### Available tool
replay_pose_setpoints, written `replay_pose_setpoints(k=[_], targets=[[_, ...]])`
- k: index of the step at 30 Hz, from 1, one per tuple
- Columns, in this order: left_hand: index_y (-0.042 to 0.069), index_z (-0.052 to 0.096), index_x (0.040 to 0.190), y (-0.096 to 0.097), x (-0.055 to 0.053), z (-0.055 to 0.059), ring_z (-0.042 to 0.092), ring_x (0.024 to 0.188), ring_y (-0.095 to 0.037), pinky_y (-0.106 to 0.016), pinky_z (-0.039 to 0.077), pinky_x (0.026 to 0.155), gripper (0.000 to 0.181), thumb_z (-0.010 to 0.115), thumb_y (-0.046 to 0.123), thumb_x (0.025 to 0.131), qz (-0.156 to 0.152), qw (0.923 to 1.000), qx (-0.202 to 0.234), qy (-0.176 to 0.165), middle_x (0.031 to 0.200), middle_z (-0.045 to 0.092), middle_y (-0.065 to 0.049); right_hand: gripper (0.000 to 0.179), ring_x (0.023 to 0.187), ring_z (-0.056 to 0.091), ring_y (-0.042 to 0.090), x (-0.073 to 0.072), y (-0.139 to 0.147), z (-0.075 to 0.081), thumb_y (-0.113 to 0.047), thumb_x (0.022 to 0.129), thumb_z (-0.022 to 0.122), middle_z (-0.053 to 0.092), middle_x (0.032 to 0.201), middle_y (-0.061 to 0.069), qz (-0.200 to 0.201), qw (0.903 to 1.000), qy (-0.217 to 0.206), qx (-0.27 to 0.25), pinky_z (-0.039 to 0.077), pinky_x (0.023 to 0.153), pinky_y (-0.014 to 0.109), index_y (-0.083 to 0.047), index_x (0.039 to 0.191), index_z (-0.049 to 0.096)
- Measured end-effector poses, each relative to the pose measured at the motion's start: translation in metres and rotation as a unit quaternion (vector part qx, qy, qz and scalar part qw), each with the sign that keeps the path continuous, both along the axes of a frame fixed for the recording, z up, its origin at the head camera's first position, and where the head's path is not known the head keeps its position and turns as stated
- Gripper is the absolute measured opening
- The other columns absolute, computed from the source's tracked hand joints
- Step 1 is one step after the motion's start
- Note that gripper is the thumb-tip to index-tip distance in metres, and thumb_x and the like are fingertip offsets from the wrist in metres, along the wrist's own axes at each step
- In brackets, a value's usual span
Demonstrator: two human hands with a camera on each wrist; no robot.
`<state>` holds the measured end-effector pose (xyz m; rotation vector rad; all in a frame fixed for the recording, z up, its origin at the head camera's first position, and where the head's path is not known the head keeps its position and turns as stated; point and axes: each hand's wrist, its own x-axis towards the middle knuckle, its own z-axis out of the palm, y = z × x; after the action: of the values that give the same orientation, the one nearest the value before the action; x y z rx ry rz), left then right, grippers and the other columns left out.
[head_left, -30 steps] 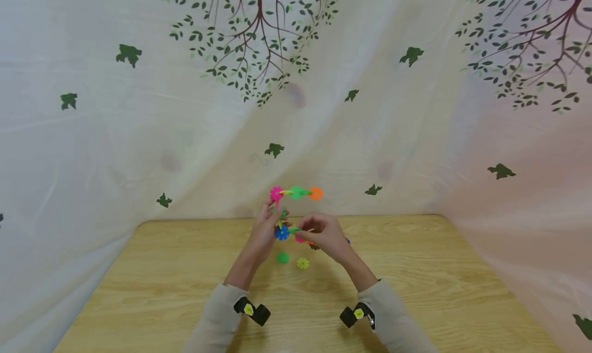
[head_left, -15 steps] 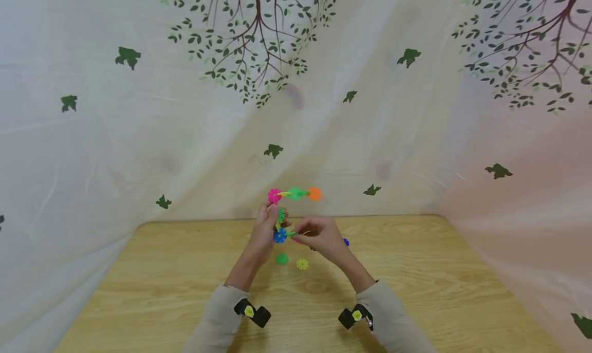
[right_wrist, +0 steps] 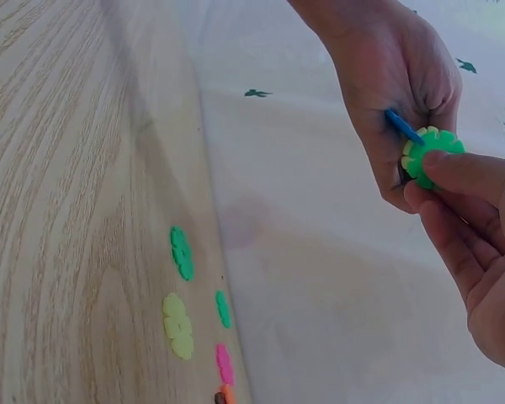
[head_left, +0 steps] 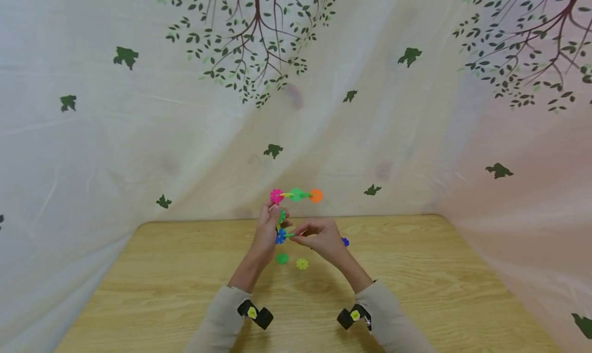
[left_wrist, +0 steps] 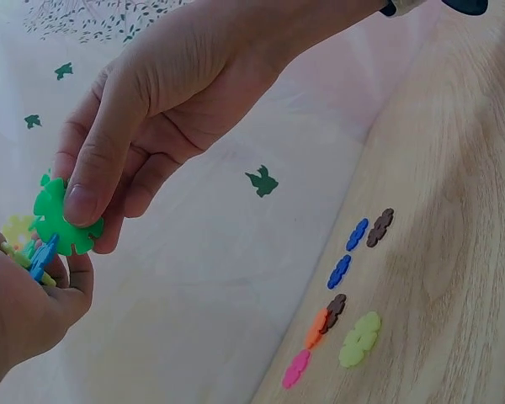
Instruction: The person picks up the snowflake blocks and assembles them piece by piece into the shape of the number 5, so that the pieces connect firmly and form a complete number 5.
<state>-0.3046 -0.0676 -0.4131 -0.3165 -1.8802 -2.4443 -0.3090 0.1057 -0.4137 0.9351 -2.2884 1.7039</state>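
In the head view my left hand [head_left: 265, 232] grips a chain of notched snowflake building discs above the table. Along its top run a pink disc [head_left: 276, 196], a light green disc [head_left: 296, 194] and an orange disc [head_left: 316, 196], joined by edge-on discs. Below these, partly behind the thumb, come a green disc [head_left: 282, 216] and a blue disc [head_left: 280, 236]. My right hand [head_left: 321, 236] pinches a bright green disc [left_wrist: 61, 220] between thumb and fingers. That disc meets the edge of the blue disc [left_wrist: 42, 257], seen from the left wrist.
Loose on the wooden table [head_left: 185, 281] lie a green disc [head_left: 282, 259], a yellow disc [head_left: 302, 264] and a dark blue disc [head_left: 345, 242]. Brown discs [left_wrist: 380, 227], an orange disc [left_wrist: 317, 328] and a pink disc [left_wrist: 296, 369] show in the left wrist view. A printed curtain [head_left: 208, 163] hangs behind.
My right hand has sunk slightly, still pinching the green disc against the blue one. The blue disc has turned more edge-on. Pink and brown discs on the table are now hidden behind the right hand.
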Motion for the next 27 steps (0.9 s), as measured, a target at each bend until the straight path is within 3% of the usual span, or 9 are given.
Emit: replay_pose_setpoints(k=[3, 11, 18, 27], targets=[[0.008, 0.031, 0.14, 0.0, 0.001, -0.002, 0.052, 0.103, -0.017, -0.035, 0.045, 0.102, 0.035, 0.026, 0.03, 0.113, 0.001, 1.0, -0.006, 0.001, 0.11, 0.045, -0.002, 0.006, 0.073, 0.071, 0.009, -0.001, -0.001, -0.003, -0.001, 0.084, 0.081, 0.076, 0.083, 0.02, 0.008, 0.9999, 0.011, -0.007, 0.06, 0.068, 0.026, 0.003, 0.087, 0.078], [0.004, 0.028, 0.146, 0.003, 0.0, -0.004, 0.051, 0.105, -0.018, -0.034, 0.043, 0.103, 0.041, 0.027, 0.029, 0.113, 0.008, 0.9998, -0.015, 0.006, 0.112, 0.044, -0.004, 0.004, 0.073, 0.07, 0.005, -0.002, -0.002, -0.008, 0.002, 0.084, 0.08, 0.076, 0.084, 0.02, 0.001, 0.9996, 0.024, -0.011, 0.061, 0.07, 0.027, 0.005, 0.085, 0.077], [0.003, 0.025, 0.148, 0.003, -0.002, -0.003, 0.05, 0.101, -0.017, -0.03, 0.043, 0.098, 0.044, 0.027, 0.029, 0.113, 0.005, 0.9996, -0.025, 0.013, 0.112, 0.043, -0.003, 0.007, 0.074, 0.071, 0.005, -0.006, -0.001, -0.01, -0.001, 0.085, 0.08, 0.076, 0.086, 0.021, 0.006, 0.9999, 0.003, -0.015, 0.06, 0.069, 0.023, 0.005, 0.087, 0.077], [0.003, 0.03, 0.144, 0.003, -0.005, -0.005, 0.045, 0.087, -0.014, -0.022, 0.043, 0.082, 0.04, 0.026, 0.028, 0.113, -0.012, 0.9997, 0.022, 0.002, 0.104, 0.042, -0.001, 0.019, 0.075, 0.072, 0.006, -0.009, 0.0, -0.013, -0.01, 0.085, 0.083, 0.075, 0.089, 0.026, 0.021, 0.9987, -0.02, -0.042, 0.061, 0.069, 0.025, 0.008, 0.088, 0.075]])
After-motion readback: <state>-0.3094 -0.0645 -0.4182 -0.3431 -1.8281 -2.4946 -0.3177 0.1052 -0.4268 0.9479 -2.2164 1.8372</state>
